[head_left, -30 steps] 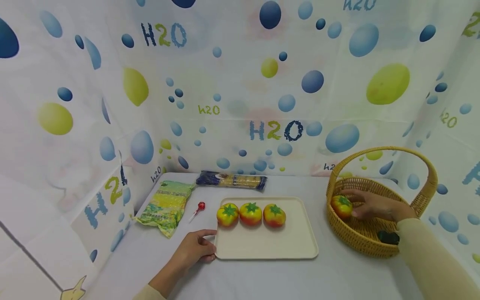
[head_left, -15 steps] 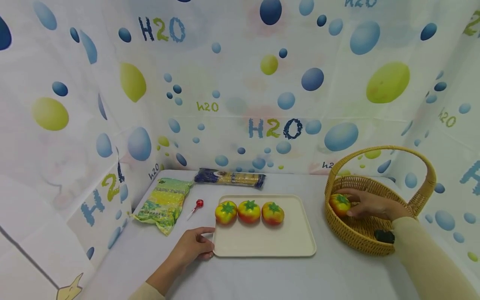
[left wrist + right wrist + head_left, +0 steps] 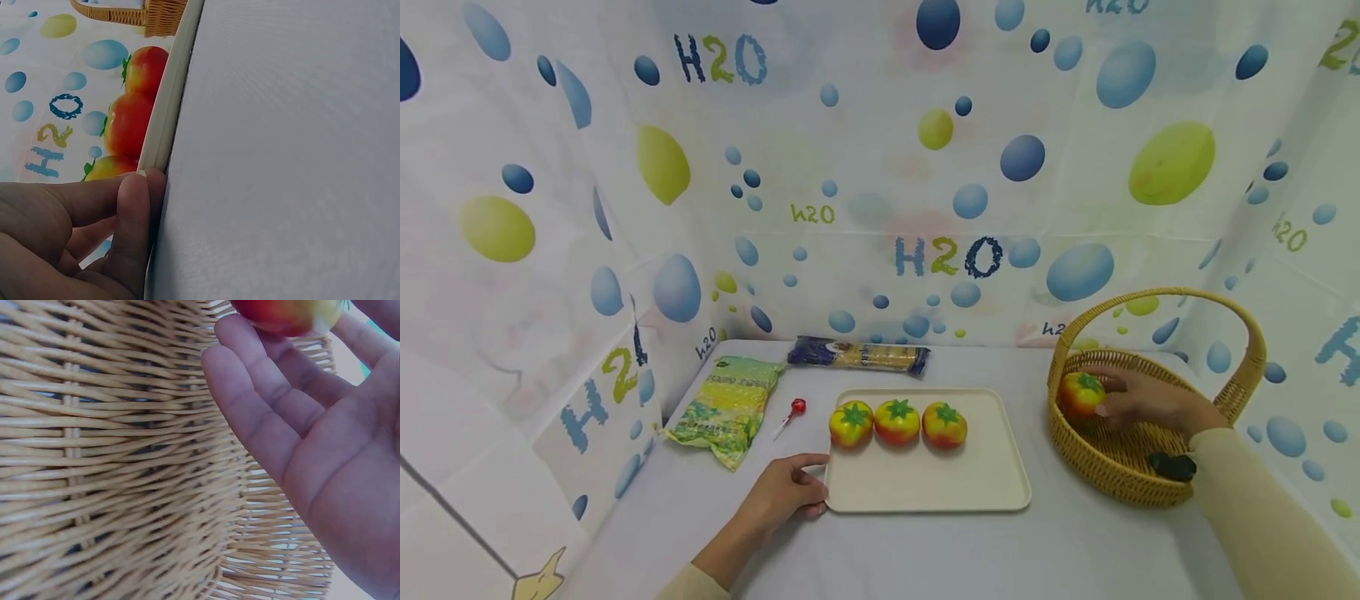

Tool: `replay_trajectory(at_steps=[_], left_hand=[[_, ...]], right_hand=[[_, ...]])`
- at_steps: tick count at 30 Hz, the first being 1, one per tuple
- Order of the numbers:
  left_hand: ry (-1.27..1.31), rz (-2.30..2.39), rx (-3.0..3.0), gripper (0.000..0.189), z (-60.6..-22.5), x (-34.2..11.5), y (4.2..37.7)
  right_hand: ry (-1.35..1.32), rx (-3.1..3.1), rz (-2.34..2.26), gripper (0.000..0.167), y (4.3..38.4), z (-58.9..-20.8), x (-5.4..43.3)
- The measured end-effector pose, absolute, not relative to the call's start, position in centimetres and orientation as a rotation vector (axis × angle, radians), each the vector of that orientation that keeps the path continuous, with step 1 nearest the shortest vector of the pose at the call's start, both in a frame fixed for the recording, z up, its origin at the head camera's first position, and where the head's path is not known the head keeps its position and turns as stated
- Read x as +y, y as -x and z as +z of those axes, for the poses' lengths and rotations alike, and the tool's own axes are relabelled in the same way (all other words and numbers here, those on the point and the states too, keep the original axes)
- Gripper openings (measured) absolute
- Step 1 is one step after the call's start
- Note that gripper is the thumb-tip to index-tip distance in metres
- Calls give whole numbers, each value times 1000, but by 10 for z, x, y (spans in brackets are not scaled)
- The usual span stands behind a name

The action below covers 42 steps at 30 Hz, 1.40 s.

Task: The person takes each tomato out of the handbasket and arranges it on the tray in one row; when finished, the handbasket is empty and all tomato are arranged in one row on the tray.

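Note:
In the head view my right hand reaches into the wicker basket and grips a red-and-yellow tomato with a green star-shaped top. Its fingers lie round the tomato's far and right sides. The right wrist view shows only the lower part of that tomato against the fingers. My left hand holds the left rim of the cream tray; in the left wrist view, thumb and fingertips pinch the tray rim. Three similar tomatoes stand in a row along the tray's back half.
Left of the tray lie a red lollipop and a green-yellow bag. A long pasta packet lies behind it. The basket's tall handle arches above the right hand. A dark object of unclear kind shows by the right sleeve.
The right hand has raised the tomato a little inside the basket. The left hand stays at the tray's rim. The whole head view has shifted slightly.

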<state>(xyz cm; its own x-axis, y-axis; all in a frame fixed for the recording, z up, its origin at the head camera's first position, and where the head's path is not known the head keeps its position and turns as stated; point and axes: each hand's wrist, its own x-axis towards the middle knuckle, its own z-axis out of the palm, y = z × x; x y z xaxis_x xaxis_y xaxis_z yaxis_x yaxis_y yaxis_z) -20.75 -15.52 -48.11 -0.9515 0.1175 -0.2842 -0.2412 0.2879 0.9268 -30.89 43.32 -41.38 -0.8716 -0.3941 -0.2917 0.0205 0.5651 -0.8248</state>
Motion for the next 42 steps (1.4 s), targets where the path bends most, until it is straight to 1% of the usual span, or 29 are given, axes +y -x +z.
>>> replay_trajectory(at_steps=[8,20,29,36,42], left_hand=[[135,1692,2278,55,-480,-156,208],[151,1665,2293,55,-476,-154,210],[150,1653,2299,57,-476,-154,210],[155,1671,2284,57,-477,-154,209],[140,1677,2286,57,-480,-154,209]], right_hand=[[276,2348,-1332,81,303,-396,438],[263,2427,-1240,77,281,-369,445],[372,2452,-1247,74,268,-353,436],[436,2448,-1231,73,253,-339,419],[549,2440,-1259,72,248,-331,401]])
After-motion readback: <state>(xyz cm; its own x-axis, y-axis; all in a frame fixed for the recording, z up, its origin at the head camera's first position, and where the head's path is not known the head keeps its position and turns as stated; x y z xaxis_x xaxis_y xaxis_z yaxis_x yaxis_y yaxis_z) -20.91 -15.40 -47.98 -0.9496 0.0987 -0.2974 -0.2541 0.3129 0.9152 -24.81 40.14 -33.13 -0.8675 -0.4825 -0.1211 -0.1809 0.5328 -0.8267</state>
